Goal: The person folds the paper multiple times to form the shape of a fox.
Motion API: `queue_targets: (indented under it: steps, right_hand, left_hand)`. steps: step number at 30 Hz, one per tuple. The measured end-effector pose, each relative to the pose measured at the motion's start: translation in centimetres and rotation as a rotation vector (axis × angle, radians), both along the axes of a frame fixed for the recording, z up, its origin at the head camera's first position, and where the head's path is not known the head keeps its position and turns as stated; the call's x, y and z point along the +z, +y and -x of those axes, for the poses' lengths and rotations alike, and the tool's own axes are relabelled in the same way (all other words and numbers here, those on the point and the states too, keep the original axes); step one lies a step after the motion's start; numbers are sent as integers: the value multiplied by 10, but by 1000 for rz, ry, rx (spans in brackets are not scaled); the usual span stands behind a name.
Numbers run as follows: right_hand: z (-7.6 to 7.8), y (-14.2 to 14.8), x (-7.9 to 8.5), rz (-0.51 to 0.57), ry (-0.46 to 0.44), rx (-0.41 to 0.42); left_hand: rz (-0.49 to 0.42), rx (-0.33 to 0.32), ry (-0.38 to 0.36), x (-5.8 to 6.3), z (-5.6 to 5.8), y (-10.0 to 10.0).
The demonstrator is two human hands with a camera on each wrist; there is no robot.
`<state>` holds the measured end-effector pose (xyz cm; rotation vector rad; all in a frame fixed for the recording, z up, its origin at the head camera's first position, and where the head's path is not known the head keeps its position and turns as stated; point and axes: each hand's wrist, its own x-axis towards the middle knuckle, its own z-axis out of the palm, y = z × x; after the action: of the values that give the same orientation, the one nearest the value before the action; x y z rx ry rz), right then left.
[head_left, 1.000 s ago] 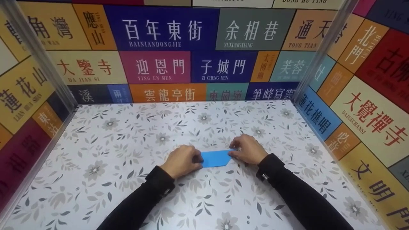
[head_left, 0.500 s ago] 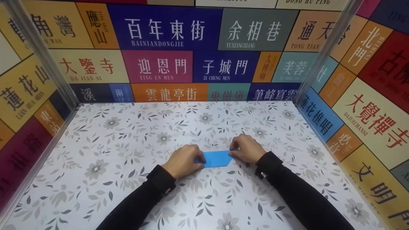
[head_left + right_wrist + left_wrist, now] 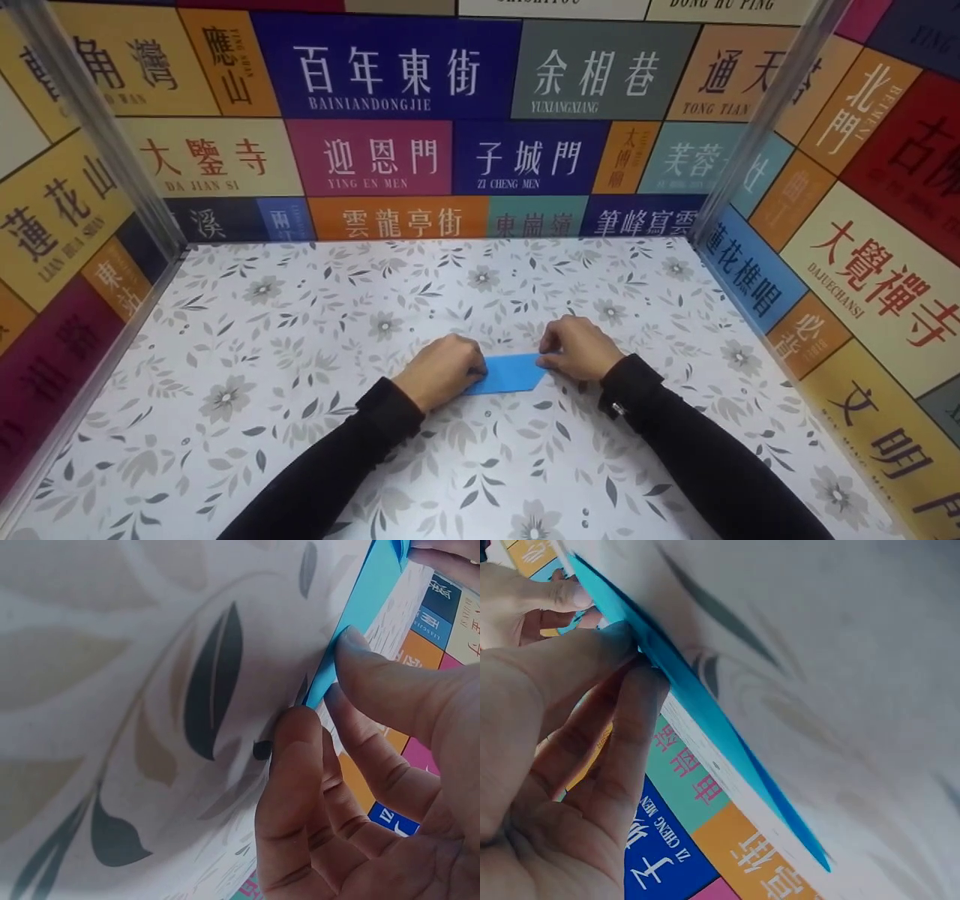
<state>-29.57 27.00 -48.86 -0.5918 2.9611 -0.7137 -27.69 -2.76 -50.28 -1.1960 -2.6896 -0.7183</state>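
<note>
On my feed, the right hand (image 3: 579,349) pinches the blue paper (image 3: 514,373) at its slanted end, apparently as an anchor. The left hand (image 3: 442,371) pinches it toward the other end, thumb and forefinger along the edge, probably to keep the layers lined up; at the left wrist I see them slightly parted. The strip is thin, smooth and folded, lying on the worktop (image 3: 300,472) between both hands. Outward come black sleeves (image 3: 697,450), grey floral print, then bright lettered panels (image 3: 367,157).
</note>
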Motion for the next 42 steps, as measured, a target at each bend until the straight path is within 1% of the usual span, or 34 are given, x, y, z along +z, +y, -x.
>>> queue_targets:
  steps: [5, 11, 14, 19, 22, 27, 33, 36, 42]
  right_hand:
    - [0, 0, 2, -5, -3, -7]
    - [-2, -1, 3, -6, -3, -2]
    - [-2, -1, 4, 12, -4, 8]
    - [-2, 0, 4, 48, -11, 20]
    - [-3, 1, 5, 73, -10, 24]
    - [-8, 3, 10, 95, -11, -4]
    - [-17, 4, 17, 114, 21, -25]
    - [-21, 5, 21, 138, 37, -26]
    - [-28, 2, 24, 186, 67, -1]
  left_hand:
    - [31, -10, 18, 3, 0, 1]
    - [28, -29, 22, 4, 0, 2]
    - [19, -47, 24, 4, 0, 2]
    - [8, -53, 16, 7, 0, 1]
    - [15, -59, 12, 8, 1, 1]
    - [12, -79, -7, 7, 5, 0]
    - [9, -54, -44, 6, 5, -2]
    - [10, -54, -59, 7, 4, -2]
    - [-14, -66, -57, 8, 4, -4]
